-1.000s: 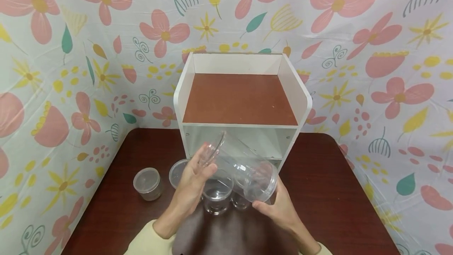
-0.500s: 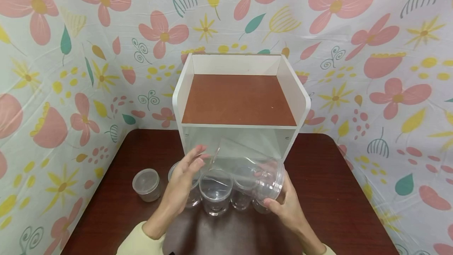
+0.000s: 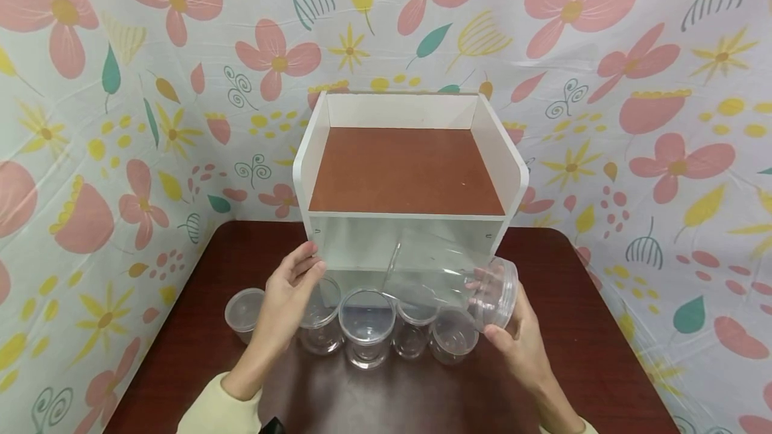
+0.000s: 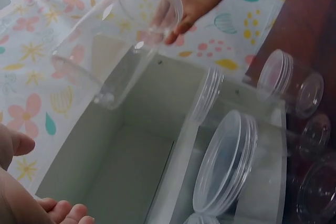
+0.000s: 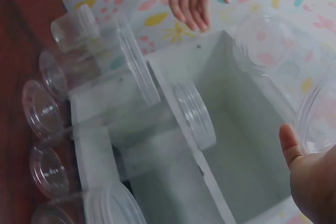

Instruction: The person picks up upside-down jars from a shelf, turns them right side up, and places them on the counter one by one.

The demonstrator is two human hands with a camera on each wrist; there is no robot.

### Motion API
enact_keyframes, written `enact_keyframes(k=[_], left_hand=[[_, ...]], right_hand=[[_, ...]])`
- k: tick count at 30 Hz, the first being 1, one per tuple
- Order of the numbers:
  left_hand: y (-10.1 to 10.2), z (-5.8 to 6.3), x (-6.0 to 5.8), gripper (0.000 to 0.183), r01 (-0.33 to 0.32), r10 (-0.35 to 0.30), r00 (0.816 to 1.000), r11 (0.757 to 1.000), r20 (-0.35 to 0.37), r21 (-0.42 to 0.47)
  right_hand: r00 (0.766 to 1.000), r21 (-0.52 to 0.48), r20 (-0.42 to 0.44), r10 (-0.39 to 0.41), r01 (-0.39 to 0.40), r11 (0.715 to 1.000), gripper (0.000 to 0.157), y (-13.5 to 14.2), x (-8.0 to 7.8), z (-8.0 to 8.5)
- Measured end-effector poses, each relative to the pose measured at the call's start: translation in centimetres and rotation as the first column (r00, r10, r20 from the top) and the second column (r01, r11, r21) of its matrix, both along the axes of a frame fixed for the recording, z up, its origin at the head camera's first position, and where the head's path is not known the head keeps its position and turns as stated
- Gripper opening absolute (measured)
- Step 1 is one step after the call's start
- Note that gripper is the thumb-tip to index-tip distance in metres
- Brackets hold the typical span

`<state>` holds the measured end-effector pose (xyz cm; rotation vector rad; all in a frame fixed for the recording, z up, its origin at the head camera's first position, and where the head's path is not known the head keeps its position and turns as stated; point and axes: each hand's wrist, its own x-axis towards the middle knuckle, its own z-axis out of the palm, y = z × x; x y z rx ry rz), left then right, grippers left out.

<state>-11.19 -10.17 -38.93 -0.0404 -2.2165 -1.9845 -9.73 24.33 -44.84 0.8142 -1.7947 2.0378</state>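
Note:
My right hand (image 3: 526, 343) grips a large clear jar (image 3: 431, 273) by its ridged right end. The jar lies tilted in the air before the cabinet's front, its other end pointing left and slightly up. My left hand (image 3: 283, 297) is apart from it, near the cabinet's left front edge, holding nothing, fingers loosely extended. Below, a row of clear jars stands on the table: one beside my left hand (image 3: 322, 320), a wide one (image 3: 366, 320), a narrower one (image 3: 413, 330) and a short one (image 3: 454, 337). A small tub (image 3: 242, 310) is partly hidden behind my left forearm.
A white cabinet (image 3: 512, 166) with a brown top panel (image 3: 404, 169) stands at the table's back, with a shelf (image 3: 356, 246) facing me. The dark red table (image 3: 579, 327) extends to both sides. Flower-patterned cloth (image 3: 603, 86) hangs behind and at the sides.
My left hand has let go of the large jar and moved left. My right hand has carried the jar to the right, turning it closer to level, which uncovers the short jar below.

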Motion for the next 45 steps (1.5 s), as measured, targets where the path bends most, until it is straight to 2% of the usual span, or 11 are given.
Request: enact_keyframes(k=[6, 11, 14, 26, 33, 39, 45], left_hand=[[-0.9, -0.2, -0.7, 0.056, -0.054, 0.053, 0.999, 0.998, -0.011, -0.045], [-1.4, -0.3, -1.7, 0.057, -0.087, 0.085, 0.996, 0.991, -0.023, -0.101], [-1.5, -0.4, -2.4, 0.057, -0.093, 0.089, 0.995, 0.988, -0.034, -0.120], [-1.8, -1.3, -5.1, 0.055, -0.105, 0.096, 0.994, 0.979, -0.057, -0.178], [-1.6, -1.3, -5.8, 0.051, -0.113, 0.098, 0.992, 0.973, -0.083, -0.204], [-1.4, -1.4, -6.3, 0.044, -0.152, 0.133, 0.987, 0.960, -0.094, -0.236], [-1.2, -1.3, -6.8, 0.038, -0.193, 0.170, 0.980, 0.940, -0.103, -0.280]], right_hand=[[0.999, 0.025, 0.018, -0.043, 0.043, 0.999, 0.074, 1.4, 0.0, 0.5], [0.999, 0.033, -0.011, -0.040, 0.041, 0.999, 0.070, 2.4, -0.2, 0.9], [0.999, 0.030, -0.013, -0.035, 0.035, 0.999, 0.070, 2.9, -0.3, 1.0], [0.992, 0.105, 0.054, -0.116, 0.109, 0.988, 0.072, 4.8, 0.0, 1.7], [0.983, 0.200, 0.055, -0.173, 0.159, 0.967, 0.069, 5.9, 0.1, 2.0], [0.982, 0.227, 0.069, -0.177, 0.157, 0.961, 0.070, 6.8, 0.0, 2.3], [0.972, 0.319, 0.025, -0.235, 0.215, 0.923, 0.067, 7.9, 0.3, 3.0]])
